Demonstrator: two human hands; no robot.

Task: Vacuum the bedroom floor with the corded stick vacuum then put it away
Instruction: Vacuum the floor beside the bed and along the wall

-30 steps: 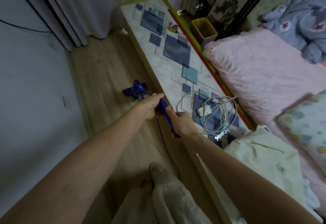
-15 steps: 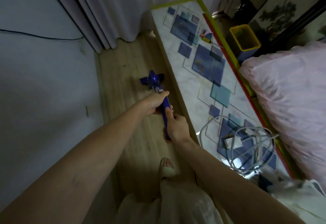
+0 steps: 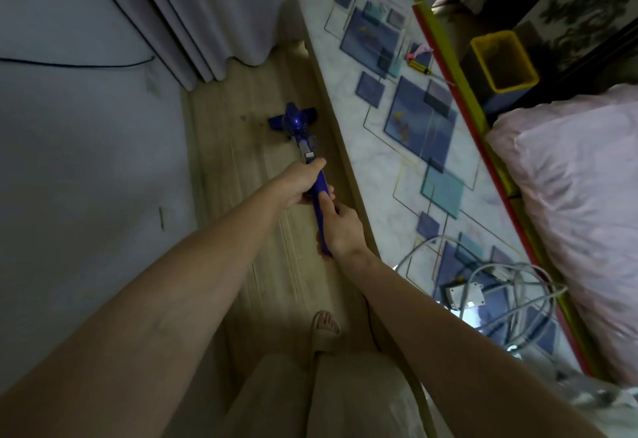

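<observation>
Blue stick vacuum [image 3: 319, 192], gripped by both hands, left hand [image 3: 299, 185] ahead of right hand [image 3: 340, 227]; its head [image 3: 293, 119] sits on the narrow wood floor [image 3: 234, 168] strip between wall [image 3: 86, 178] and patterned table [image 3: 407, 133] edge, near the curtain [image 3: 207, 16].

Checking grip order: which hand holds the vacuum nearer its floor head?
The left hand, higher up the blue stick vacuum; the right hand grips behind it.

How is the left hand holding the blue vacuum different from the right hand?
The left hand grips the vacuum higher up the stick, nearer the floor head; the right hand grips lower down, nearer the person. The left arm reaches in from the left side, the right arm from the right. The right hand's thumb lies along the stick, while the left hand's fingers wrap around it. Both hold the same blue stick.
</observation>
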